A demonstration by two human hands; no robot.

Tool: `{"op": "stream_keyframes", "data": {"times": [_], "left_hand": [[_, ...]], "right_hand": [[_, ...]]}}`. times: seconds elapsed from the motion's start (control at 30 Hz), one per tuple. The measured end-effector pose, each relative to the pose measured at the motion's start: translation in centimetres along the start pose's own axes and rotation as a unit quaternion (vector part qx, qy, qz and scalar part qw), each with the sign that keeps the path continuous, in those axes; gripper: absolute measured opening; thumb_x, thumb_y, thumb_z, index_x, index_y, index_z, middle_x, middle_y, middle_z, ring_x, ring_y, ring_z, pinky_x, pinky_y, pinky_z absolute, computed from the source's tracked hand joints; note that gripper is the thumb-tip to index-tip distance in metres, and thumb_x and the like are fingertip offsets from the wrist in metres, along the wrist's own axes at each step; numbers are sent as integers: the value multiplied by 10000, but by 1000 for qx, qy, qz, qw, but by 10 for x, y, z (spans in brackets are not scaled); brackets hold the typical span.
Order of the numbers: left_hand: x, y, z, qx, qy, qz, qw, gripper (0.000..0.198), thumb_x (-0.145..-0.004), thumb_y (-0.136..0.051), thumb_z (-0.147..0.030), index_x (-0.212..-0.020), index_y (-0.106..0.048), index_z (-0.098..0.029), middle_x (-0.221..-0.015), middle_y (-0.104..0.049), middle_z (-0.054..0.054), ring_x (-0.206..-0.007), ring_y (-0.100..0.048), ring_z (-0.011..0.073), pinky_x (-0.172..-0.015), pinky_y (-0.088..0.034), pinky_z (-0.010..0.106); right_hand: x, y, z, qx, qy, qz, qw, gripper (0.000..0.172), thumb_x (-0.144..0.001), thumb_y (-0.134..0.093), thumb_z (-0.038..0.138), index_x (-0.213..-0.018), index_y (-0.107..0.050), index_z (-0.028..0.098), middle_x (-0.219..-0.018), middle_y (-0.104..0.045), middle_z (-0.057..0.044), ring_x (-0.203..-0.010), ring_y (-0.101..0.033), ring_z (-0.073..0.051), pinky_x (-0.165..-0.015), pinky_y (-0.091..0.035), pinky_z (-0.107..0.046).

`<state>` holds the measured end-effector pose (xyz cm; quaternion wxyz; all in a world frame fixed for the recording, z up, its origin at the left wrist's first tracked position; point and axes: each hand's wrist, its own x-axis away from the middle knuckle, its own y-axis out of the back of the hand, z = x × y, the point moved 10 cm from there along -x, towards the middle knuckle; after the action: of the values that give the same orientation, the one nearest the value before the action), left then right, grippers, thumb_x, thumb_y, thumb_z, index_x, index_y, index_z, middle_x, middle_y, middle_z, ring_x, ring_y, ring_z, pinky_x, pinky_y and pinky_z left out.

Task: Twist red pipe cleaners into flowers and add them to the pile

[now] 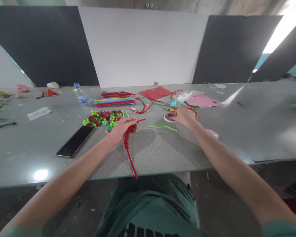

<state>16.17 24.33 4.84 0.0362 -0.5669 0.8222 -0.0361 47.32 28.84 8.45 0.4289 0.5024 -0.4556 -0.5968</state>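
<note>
Left hand pinches a red fuzzy wire, while the right hand seems curled over red-handled scissors, grip unclear.

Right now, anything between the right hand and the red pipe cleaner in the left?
Only low things: a white ring by the right hand, and a green pipe cleaner on the table. Nothing upright shows before the red pipe cleaner in the left hand.

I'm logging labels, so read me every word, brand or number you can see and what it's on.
Standing bottle: "Gante", probably; the ending is unclear.
Green clothing: large dark letters, cut off by the frame, unreadable.
Dark patch on that clothing: too small to read.
Nothing else is legible.
</note>
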Motion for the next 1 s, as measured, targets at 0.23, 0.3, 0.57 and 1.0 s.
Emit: {"op": "stream_keyframes", "data": {"times": [0.23,0.3,0.57,1.0], "left_hand": [[1,4,-2,-10,-4,-15,1000,182,-842,-772,-320,-823,-718,-147,-754,-706,37,-661,-664,128,-662,-526,257],[1,6,-3,-21,-4,-25,999,192,-836,-771,-332,-802,-715,-151,-741,-703,34,-644,-656,126,-651,-524,258],[3,7,-17,-80,-43,-46,995,216,-792,-780,-359,-775,-699,-160,-667,-660,4,-565,-579,106,-583,-475,241],[3,5,-27,-176,-88,-58,979,198,-850,-697,-359,-781,-676,-174,-624,-629,-11,-533,-554,112,-556,-432,238]], "right_hand": [[1,6,3,-27,5,-30,999,142,-846,-697,271,-801,-799,183,-815,-751,-143,-859,-715,-316,-735,-447,-365],[3,14,12,-73,21,-51,996,127,-842,-696,274,-804,-785,191,-827,-762,-122,-832,-707,-289,-720,-440,-349],[36,24,96,-377,270,-27,885,198,-914,-602,313,-948,-753,189,-808,-761,-38,-716,-656,-180,-688,-450,-287],[67,14,135,-447,316,29,836,129,-878,-599,228,-956,-700,208,-845,-742,-12,-749,-657,-150,-713,-488,-265]]}}
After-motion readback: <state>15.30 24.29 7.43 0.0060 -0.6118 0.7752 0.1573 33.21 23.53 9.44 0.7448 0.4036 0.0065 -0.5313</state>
